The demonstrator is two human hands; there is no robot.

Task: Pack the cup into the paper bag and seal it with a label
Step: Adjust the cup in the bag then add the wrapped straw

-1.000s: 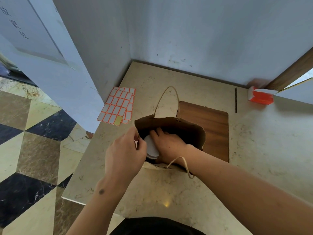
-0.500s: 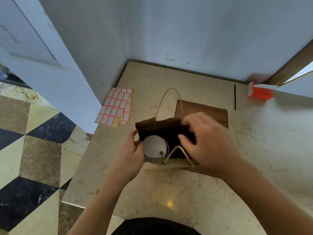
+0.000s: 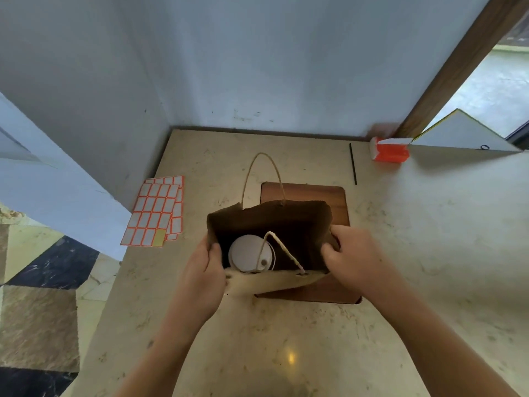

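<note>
A brown paper bag point(image 3: 286, 222) stands open on the counter, partly over a wooden board point(image 3: 323, 196). Inside it, at the left, sits the cup, seen from above as a white lid point(image 3: 246, 255). My left hand point(image 3: 204, 270) pinches the bag's left edge. My right hand point(image 3: 353, 253) grips the bag's right edge. One twine handle falls across the opening over the lid, the other arches up behind the bag. Sheets of orange-bordered white labels point(image 3: 157, 210) lie on the counter left of the bag.
An orange and white box point(image 3: 389, 150) sits at the back right by a wooden frame. A thin black stick point(image 3: 353, 164) lies on the beige counter point(image 3: 286, 339). Walls close the back and left. The counter's left edge drops to a tiled floor.
My right hand came out of the bag, leaving the cup inside, and moved to grip the bag's right edge. My left hand kept hold of the left edge. The bag's mouth is spread wider.
</note>
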